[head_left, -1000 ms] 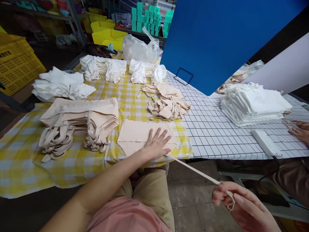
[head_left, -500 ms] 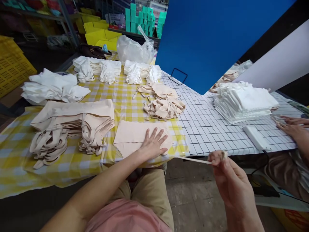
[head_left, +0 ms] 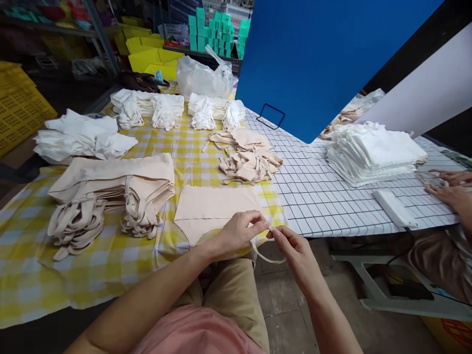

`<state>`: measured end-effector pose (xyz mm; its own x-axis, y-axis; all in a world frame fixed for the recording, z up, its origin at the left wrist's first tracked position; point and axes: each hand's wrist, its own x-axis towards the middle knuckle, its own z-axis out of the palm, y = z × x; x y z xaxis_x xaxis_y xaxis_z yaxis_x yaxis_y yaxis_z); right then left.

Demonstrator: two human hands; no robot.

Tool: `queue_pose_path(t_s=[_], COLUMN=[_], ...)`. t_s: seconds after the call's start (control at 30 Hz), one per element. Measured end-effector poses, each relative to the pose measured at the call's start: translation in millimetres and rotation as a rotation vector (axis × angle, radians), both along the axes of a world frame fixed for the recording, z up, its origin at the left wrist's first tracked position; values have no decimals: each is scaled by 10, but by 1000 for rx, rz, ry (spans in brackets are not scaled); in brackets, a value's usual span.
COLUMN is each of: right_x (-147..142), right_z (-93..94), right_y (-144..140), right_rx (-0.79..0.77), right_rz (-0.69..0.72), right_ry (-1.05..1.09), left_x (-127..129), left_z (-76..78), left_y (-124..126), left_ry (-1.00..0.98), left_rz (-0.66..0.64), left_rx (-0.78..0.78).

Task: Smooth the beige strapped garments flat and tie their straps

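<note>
Beige piece [head_left: 216, 209]: soft, matte cloth, flat on the yellow-check cloth [head_left: 110, 255] at the near table edge; straight top, curved lower edge. A narrow beige strap [head_left: 266, 257] ran from its right corner and hung in a slack loop off the edge.

Left hand [head_left: 236, 233] sat over the piece's lower right corner, thumb and forefinger pinched together on the strap's upper end. Right hand [head_left: 295, 250] just beside it, fingertips closed on the same strap; the two pinches nearly touched, loop drooping below and between them.

Left of the piece: tall beige stack [head_left: 121, 179], folded, loose straps spilling at its front. Beyond: crumpled beige heap [head_left: 250, 162]. White bundles [head_left: 165, 108] in a row at the far edge, more white folded cloth [head_left: 79, 135] at far left, clear plastic bag [head_left: 204, 78] behind.

Right half of the table carried a white grid cloth [head_left: 324, 206], glossy. On it a neat white stack [head_left: 372, 155] and a flat white packet [head_left: 394, 209]. A smooth blue board [head_left: 317, 59] stood upright behind.

Another person's hands [head_left: 448, 189] lay on the grid cloth at far right, near the packet.
</note>
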<state>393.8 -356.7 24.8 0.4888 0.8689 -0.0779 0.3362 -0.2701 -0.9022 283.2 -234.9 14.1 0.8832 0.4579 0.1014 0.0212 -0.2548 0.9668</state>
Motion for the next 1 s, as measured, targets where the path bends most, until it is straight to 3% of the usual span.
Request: queue_pose_path(t_s=[0.37, 0.5, 0.63, 0.83, 1.0], right_x=[-140, -128, -102, -118, -138], right_z=[-170, -178, -180, -206, -221], right_y=[73, 114, 146, 151, 117], right_rx=[-40, -5, 47, 57, -11], right_rz=[19, 13, 19, 15, 110], right_ry=[-211, -105, 100, 207, -85], left_x=[-50, -79, -125, -142, -198], left_z=[-297, -384, -462, -426, -353], left_y=[51, 7, -71, -107, -60], left_ry=[96, 132, 103, 7, 62], left_rz=[39, 73, -12, -17, 17], left_rx=[-278, -341, -385, -600, -747])
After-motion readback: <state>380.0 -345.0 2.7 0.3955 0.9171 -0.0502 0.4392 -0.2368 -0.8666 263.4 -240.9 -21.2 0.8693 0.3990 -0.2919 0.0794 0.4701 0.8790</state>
